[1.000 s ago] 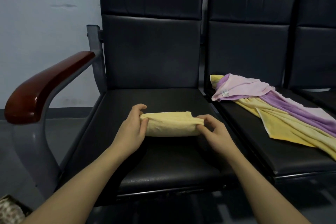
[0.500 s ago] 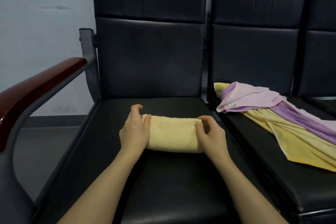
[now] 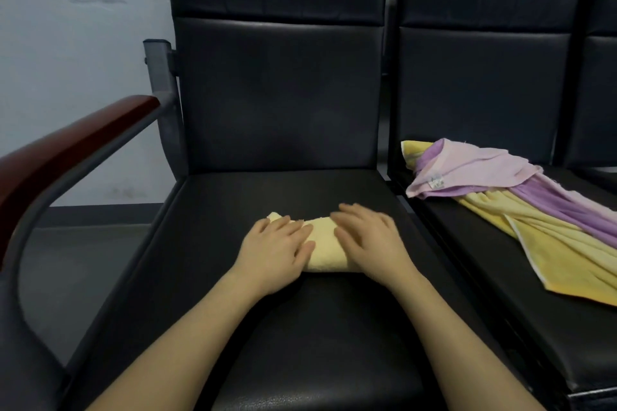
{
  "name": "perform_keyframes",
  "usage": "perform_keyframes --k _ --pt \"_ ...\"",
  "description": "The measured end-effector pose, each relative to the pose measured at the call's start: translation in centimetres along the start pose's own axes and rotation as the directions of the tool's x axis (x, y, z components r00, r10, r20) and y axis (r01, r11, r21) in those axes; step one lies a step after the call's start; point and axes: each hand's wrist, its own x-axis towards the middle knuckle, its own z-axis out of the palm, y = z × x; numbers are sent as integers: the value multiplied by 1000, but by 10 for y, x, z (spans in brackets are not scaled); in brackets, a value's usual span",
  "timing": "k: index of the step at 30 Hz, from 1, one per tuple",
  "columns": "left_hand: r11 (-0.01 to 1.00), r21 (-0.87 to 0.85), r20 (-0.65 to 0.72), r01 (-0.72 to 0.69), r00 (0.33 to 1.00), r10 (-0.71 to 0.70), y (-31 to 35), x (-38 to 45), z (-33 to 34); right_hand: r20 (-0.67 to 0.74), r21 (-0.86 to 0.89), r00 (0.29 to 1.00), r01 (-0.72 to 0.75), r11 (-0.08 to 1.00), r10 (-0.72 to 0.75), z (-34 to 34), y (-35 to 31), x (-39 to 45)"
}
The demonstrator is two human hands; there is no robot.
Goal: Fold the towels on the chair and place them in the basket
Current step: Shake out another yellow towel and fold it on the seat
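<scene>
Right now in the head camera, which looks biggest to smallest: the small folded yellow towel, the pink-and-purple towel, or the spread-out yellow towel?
1. Spread-out yellow towel, though partly covered.
2. Pink-and-purple towel.
3. Small folded yellow towel, partly under both hands.

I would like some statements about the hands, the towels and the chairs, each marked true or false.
1. Both hands lie flat on the folded yellow towel. True: the left hand and the right hand press on it with straight fingers.
2. The folded towel lies in a basket. False: it lies on the black seat; no basket is in view.
3. A pink towel lies on the neighbouring seat. True.
4. The unfolded yellow towel lies on top of the pink one. False: it lies under it.
5. The armrest is on the right. False: on the left.
</scene>
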Motion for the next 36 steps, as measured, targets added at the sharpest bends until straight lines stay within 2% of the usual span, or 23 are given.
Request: perform_keyframes --k 2,4,8,12,15,17,21,26,30,36 --pt "999 -11 46 51 998 -51 -1 -2 0 209 -55 975 -70 996 81 1 2 -4" --pt "996 -15 82 90 993 -88 0 -6 -5 272 -59 952 -127 990 138 -1 3 -8" --pt "987 -87 111 132 986 -122 -1 -13 -10 281 -46 952 -110 993 118 -7 -7 -22" --pt "967 -208 34 150 989 -146 -5 -18 -15 259 64 960 -124 990 103 -14 -21 -38" --pt "974 -200 49 104 994 -96 -3 -25 -19 193 191 964 -218 957 181 -19 -28 -42" --pt "969 -230 7 85 996 -86 -3 -32 -20 134 233 959 -275 933 249 -20 -26 -43" --pt "941 -299 -113 157 973 -199 -7 -39 -20 77 231 946 -323 918 314 -19 -23 -48" --pt "908 -325 -14 263 959 -283 -13 -37 -16 98 180 927 -375 909 363 -16 -20 -52" --pt "887 -292 68 358 933 -354 -21 -36 -14 127 99 946 -311 945 298 -16 -23 -55" --pt "884 -266 115 384 923 -366 -15 -32 -13 155 -8 964 -219 976 218 -16 -29 -54"
